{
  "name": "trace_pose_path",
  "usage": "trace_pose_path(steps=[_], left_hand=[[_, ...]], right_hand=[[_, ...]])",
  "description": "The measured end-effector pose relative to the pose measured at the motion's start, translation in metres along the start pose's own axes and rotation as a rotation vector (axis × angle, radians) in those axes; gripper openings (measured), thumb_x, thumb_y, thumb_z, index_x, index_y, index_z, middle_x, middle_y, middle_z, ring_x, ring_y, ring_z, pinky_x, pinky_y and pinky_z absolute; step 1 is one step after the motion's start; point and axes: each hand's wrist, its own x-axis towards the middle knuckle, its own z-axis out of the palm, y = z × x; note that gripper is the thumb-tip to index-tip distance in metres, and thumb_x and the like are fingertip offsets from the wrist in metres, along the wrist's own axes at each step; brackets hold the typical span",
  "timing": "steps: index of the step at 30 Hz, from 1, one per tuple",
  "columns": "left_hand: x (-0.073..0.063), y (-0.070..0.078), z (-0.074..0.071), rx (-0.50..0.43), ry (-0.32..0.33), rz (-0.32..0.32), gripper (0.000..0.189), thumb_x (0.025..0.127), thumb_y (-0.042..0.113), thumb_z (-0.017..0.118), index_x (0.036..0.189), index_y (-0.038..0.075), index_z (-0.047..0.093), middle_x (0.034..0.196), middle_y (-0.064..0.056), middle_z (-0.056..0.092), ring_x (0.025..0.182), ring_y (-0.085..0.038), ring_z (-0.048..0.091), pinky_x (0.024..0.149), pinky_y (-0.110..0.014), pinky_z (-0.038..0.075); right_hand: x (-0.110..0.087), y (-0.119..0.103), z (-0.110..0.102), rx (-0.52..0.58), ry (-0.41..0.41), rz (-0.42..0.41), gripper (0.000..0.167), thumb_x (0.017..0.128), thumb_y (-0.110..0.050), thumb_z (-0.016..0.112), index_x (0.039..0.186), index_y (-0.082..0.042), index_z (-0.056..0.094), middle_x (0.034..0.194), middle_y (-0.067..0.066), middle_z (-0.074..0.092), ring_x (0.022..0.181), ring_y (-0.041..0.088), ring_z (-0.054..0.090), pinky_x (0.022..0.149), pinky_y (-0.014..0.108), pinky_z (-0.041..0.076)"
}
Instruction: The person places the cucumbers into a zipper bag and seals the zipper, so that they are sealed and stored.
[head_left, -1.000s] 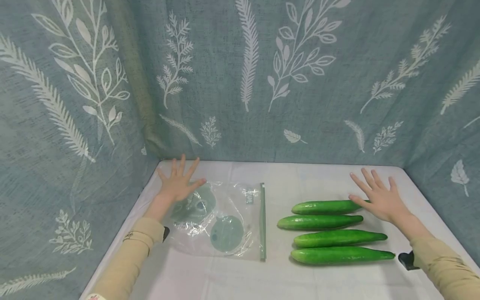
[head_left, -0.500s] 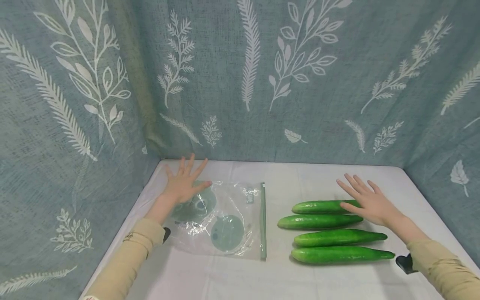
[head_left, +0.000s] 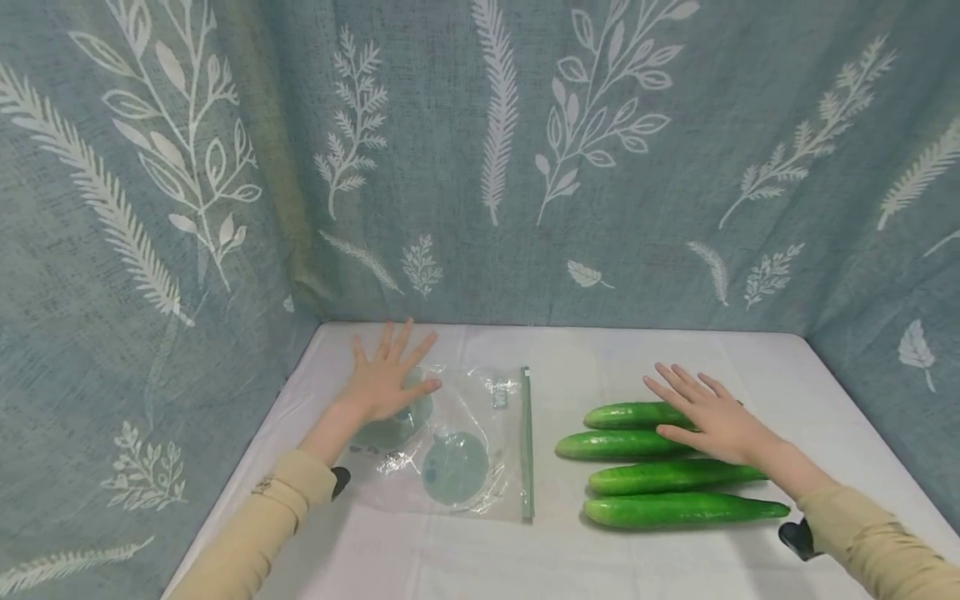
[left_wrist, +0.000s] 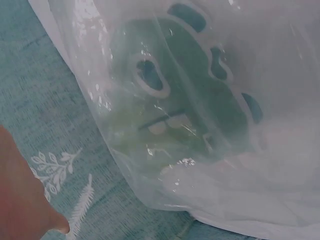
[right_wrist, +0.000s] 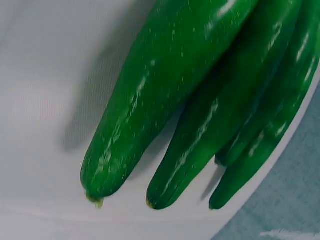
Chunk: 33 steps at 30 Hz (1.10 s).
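A clear zip bag [head_left: 480, 433] with a green zip edge [head_left: 527, 467] and green cartoon prints lies flat on the left half of the table. Over its far left part my left hand [head_left: 378, 387] is held with fingers spread, overlapping one print. Part of that hand [left_wrist: 22, 195] shows in the left wrist view beside a green print with an eye and teeth [left_wrist: 165, 85]. Several green cucumbers [head_left: 675, 511] lie side by side on the right. My right hand [head_left: 716, 423] extends over their right ends, fingers straight and holding nothing, hiding parts of the farther ones.
The table has a white cover [head_left: 480, 558]. A blue-green curtain [head_left: 450, 167] with white leaf patterns stands along the table's back and sides. Bare table separates the bag from the cucumbers. A dark device [head_left: 799, 540] sits under the right wrist.
My right hand has moved left and towards me, further over the cucumbers. My left hand has shifted right over the bag. The bag and cucumbers stay in place.
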Motion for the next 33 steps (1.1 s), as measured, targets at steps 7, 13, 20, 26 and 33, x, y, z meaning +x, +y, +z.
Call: trace_pose_path(steps=[7, 13, 20, 26, 33], left_hand=[[-0.001, 0.012, 0.001, -0.002, 0.003, 0.044, 0.077, 0.091, 0.065, 0.042, 0.153, 0.031, 0.011, 0.161, -0.011, -0.006, 0.146, -0.042, -0.005, 0.105, -0.076, -0.009], [0.0, 0.022, 0.004, 0.026, 0.011, 0.091, 0.077, 0.09, 0.066, 0.042, 0.152, 0.031, 0.013, 0.161, -0.011, -0.003, 0.146, -0.042, -0.001, 0.106, -0.076, -0.006], [-0.004, 0.033, 0.011, 0.009, -0.011, 0.127, 0.077, 0.09, 0.066, 0.042, 0.152, 0.034, 0.01, 0.161, -0.008, -0.004, 0.147, -0.038, -0.004, 0.108, -0.073, -0.008], [-0.006, 0.042, 0.015, 0.022, -0.017, 0.168, 0.077, 0.09, 0.066, 0.042, 0.152, 0.034, 0.01, 0.161, -0.007, -0.003, 0.147, -0.037, -0.002, 0.11, -0.071, -0.005], [-0.006, 0.052, 0.019, 0.0, -0.057, 0.2, 0.078, 0.09, 0.067, 0.041, 0.152, 0.034, 0.008, 0.161, -0.005, -0.005, 0.148, -0.034, -0.005, 0.111, -0.069, -0.008]], right_hand=[[0.004, -0.008, 0.009, -0.013, 0.01, -0.06, 0.072, 0.092, -0.05, 0.053, 0.152, -0.024, 0.021, 0.158, 0.012, 0.021, 0.146, 0.033, 0.017, 0.113, 0.058, 0.018], [0.006, -0.018, 0.014, -0.018, 0.014, -0.1, 0.071, 0.093, -0.05, 0.052, 0.151, -0.023, 0.023, 0.158, 0.009, 0.022, 0.146, 0.032, 0.019, 0.114, 0.054, 0.018], [0.007, -0.032, 0.021, 0.02, 0.013, -0.145, 0.07, 0.093, -0.05, 0.053, 0.151, -0.024, 0.024, 0.159, 0.006, 0.021, 0.144, 0.035, 0.023, 0.12, 0.042, 0.008], [0.01, -0.042, 0.025, 0.053, 0.002, -0.185, 0.072, 0.093, -0.051, 0.052, 0.152, -0.024, 0.021, 0.16, 0.002, 0.017, 0.145, 0.032, 0.023, 0.117, 0.018, -0.014], [0.017, -0.055, 0.028, 0.091, -0.013, -0.23, 0.07, 0.094, -0.049, 0.051, 0.152, -0.023, 0.021, 0.159, 0.002, 0.018, 0.146, 0.029, 0.021, 0.118, 0.045, 0.01]])
